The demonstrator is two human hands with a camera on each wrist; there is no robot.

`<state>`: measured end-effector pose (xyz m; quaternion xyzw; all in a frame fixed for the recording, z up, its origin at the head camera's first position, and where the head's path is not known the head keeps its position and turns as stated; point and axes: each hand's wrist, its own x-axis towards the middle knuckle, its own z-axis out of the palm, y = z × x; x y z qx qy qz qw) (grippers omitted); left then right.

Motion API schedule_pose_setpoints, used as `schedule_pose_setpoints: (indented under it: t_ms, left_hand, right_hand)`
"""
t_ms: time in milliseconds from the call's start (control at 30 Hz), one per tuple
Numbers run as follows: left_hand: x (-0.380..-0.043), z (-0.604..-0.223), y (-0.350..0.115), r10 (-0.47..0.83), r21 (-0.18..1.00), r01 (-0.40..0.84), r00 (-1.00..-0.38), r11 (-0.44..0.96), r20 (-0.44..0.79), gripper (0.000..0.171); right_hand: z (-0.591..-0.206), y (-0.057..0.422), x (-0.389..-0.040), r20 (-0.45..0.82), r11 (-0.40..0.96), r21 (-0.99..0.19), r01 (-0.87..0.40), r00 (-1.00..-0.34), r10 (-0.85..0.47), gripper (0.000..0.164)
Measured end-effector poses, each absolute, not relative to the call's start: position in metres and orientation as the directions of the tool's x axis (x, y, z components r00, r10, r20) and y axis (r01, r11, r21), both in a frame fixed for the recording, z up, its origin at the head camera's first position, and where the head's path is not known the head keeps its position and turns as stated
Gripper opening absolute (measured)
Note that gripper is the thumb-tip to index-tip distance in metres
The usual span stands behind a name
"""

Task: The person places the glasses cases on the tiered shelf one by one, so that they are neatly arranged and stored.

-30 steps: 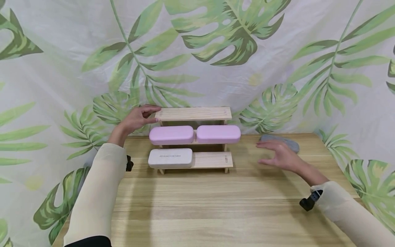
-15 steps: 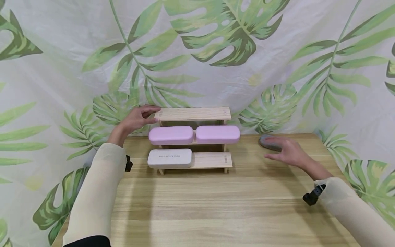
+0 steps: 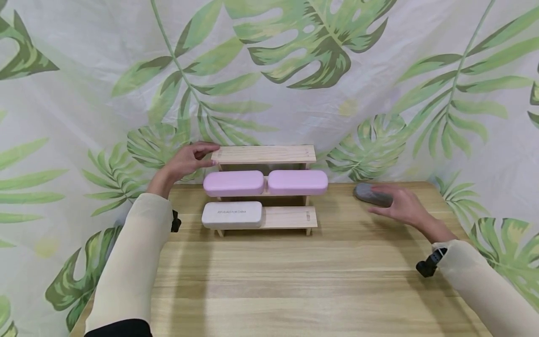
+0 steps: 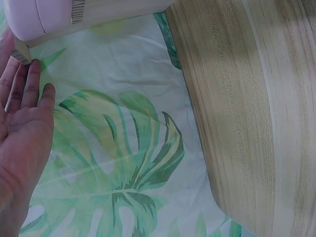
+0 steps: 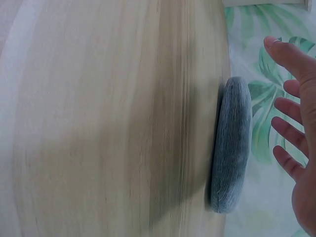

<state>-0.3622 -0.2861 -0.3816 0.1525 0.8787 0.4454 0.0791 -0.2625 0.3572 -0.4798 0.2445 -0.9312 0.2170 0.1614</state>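
Note:
A three-tier wooden display rack (image 3: 290, 217) stands at the back of the table. My left hand (image 3: 187, 163) holds the left end of its top board, thumb in front and fingers toward the back. In the left wrist view, the fingertips (image 4: 33, 66) touch the board's end. On the right, a grey fabric-look glasses case (image 5: 231, 145) lies on the tabletop by the back edge. My right hand (image 3: 404, 204) hovers just over that case with thumb and fingers spread. The right wrist view shows a gap between hand and case.
Two pink glasses cases, a left one (image 3: 233, 183) and a right one (image 3: 297, 182), sit on the middle tier. A white glasses case (image 3: 232, 214) with printed lettering occupies the bottom tier's left half. Behind the wooden table (image 3: 269, 285) hangs a leaf-patterned cloth (image 3: 303, 117).
My right hand has shifted a little to the right over the grey glasses case, so the case's left part now shows. My left hand has stayed on the rack.

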Motion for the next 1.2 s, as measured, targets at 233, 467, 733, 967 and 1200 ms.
schedule_pose_setpoints:
  t_ms: [233,467,733,967,1200]
  left_hand:
    - [-0.364,-0.384,-0.286,0.336,0.797,0.202,-0.942,0.569,0.000,0.054]
    - [-0.350,-0.370,-0.279,0.346,0.808,0.196,-0.938,0.556,-0.011,0.054]
    - [-0.347,-0.367,-0.276,0.353,0.807,0.202,-0.936,0.555,-0.008,0.054]
    - [-0.358,-0.379,-0.285,0.347,0.806,0.205,-0.938,0.555,-0.001,0.055]
    - [-0.361,-0.382,-0.287,0.349,0.799,0.217,-0.937,0.561,0.009,0.055]
  right_hand:
    - [-0.480,0.366,-0.268,0.377,0.816,-0.322,-0.480,-0.856,-0.354,0.060]
    - [-0.480,0.373,-0.270,0.342,0.834,-0.325,-0.446,-0.877,-0.336,0.065]
    - [-0.482,0.378,-0.273,0.303,0.846,-0.318,-0.428,-0.891,-0.337,0.071]
    - [-0.483,0.379,-0.275,0.286,0.849,-0.333,-0.411,-0.901,-0.325,0.073]
    - [-0.487,0.380,-0.277,0.271,0.846,-0.345,-0.406,-0.906,-0.324,0.075]
